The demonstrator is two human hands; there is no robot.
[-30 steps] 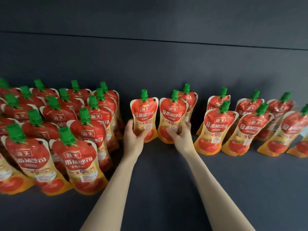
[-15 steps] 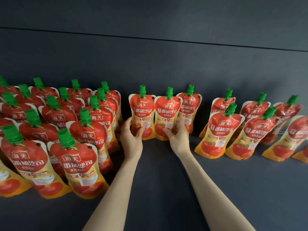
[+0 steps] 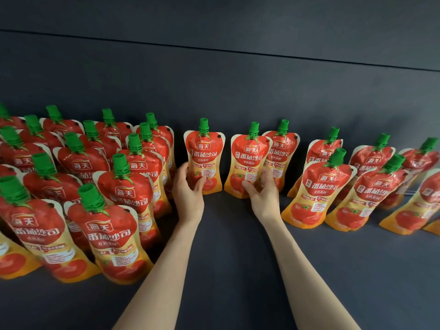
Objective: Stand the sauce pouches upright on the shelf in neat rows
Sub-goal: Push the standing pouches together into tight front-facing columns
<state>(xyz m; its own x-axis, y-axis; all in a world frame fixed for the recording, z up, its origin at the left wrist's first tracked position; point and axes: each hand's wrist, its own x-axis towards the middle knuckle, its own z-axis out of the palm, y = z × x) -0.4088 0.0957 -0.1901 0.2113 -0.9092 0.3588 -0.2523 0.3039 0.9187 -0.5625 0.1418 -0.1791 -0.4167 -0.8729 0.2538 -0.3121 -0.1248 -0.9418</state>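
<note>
Head camera looks down at two hands held apart, each holding one sauce pouch near its bottom. The left hand (image 3: 188, 194) grips the left pouch (image 3: 204, 158). The right hand (image 3: 264, 196) grips the right pouch (image 3: 250, 163). Both pouches stand on the dark shelf (image 3: 228, 246), with a gap between them.

The pouches look soft, so I think one could flop over when a hand lets go. The back pouch (image 3: 284, 148) sits just behind the right hand's pouch and could get bumped. Right of the right hand, the leaning pouches (image 3: 319, 194) tilt back, and one knock might tip several. Left of the left hand, the packed pouches (image 3: 123, 194) stand near the arm, so a nudge could push them over.

Each pouch has a green cap (image 3: 203, 126) on top. I cannot see inside. The labels show tomatoes, so it is likely tomato sauce.
</note>
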